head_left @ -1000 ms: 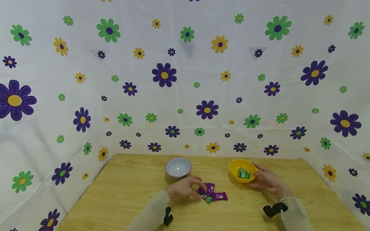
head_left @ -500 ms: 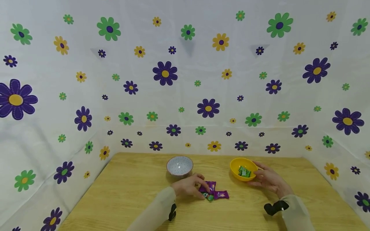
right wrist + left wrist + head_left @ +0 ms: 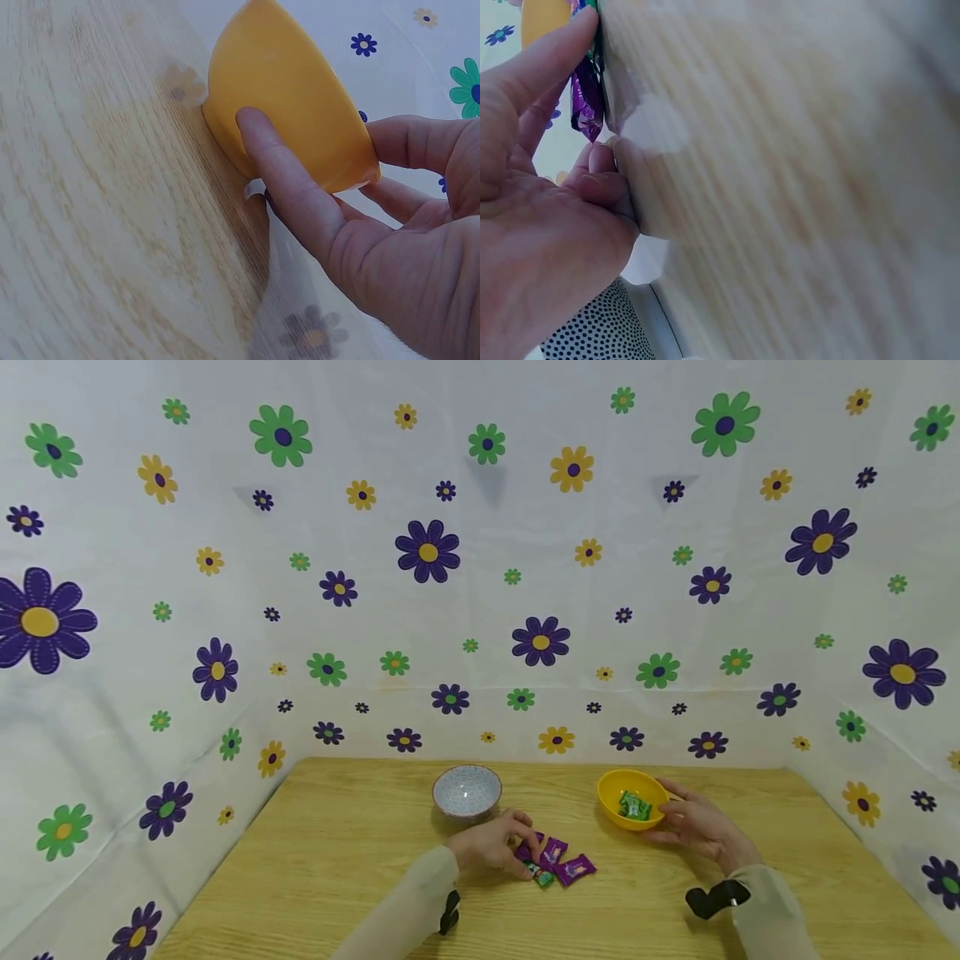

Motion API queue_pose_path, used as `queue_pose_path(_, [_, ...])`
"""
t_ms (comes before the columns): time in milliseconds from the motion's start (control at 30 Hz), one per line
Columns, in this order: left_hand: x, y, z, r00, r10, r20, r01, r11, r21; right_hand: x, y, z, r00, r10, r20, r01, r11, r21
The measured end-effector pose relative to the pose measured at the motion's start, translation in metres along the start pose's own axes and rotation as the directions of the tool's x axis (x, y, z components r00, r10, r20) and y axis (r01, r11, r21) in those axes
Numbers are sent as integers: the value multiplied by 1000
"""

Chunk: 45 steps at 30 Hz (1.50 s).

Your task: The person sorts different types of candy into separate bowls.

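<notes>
My left hand [image 3: 495, 843] is low over a small group of wrapped candies, fingers bent down among them. Purple candies [image 3: 574, 869] lie beside its fingertips, one partly hidden by them. A green candy [image 3: 542, 877] sits right at the thumb tip; I cannot tell whether it is pinched. In the left wrist view a purple wrapper [image 3: 587, 101] shows beyond the thumb. My right hand [image 3: 701, 833] grips a yellow bowl [image 3: 289, 97] by its right side, thumb along the outer wall and fingers at the rim. Several green candies [image 3: 635, 807] lie inside it.
A pale patterned bowl [image 3: 467, 793] with a red rim stands behind my left hand. The wooden table [image 3: 360, 827] meets a white flowered cloth [image 3: 480, 610] at the back and sides. Black straps [image 3: 716, 900] sit at both wrists.
My left hand has moved slightly right and onto the candies; the purple ones have turned and spread apart a little. The right hand and yellow bowl keep their place.
</notes>
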State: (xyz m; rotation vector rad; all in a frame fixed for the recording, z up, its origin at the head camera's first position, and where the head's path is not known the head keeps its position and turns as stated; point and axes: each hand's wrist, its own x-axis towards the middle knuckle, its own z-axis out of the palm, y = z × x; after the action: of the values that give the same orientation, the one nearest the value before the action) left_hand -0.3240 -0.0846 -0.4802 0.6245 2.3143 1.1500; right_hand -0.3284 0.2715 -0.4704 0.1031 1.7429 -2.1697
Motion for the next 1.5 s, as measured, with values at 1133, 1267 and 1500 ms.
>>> queue_pose_path(1133, [9, 6, -3, 998, 41, -37, -39, 997, 71, 1, -9, -5, 1000, -22, 3, 22, 1000, -9])
queue_pose_path(1267, [7, 5, -1, 999, 46, -24, -44, 996, 74, -1, -4, -5, 1000, -9, -4, 9, 1000, -11])
queue_pose_path(1500, [5, 0, -3, 996, 49, -70, -47, 998, 39, -1, 0, -3, 1000, -14, 5, 14, 1000, -7])
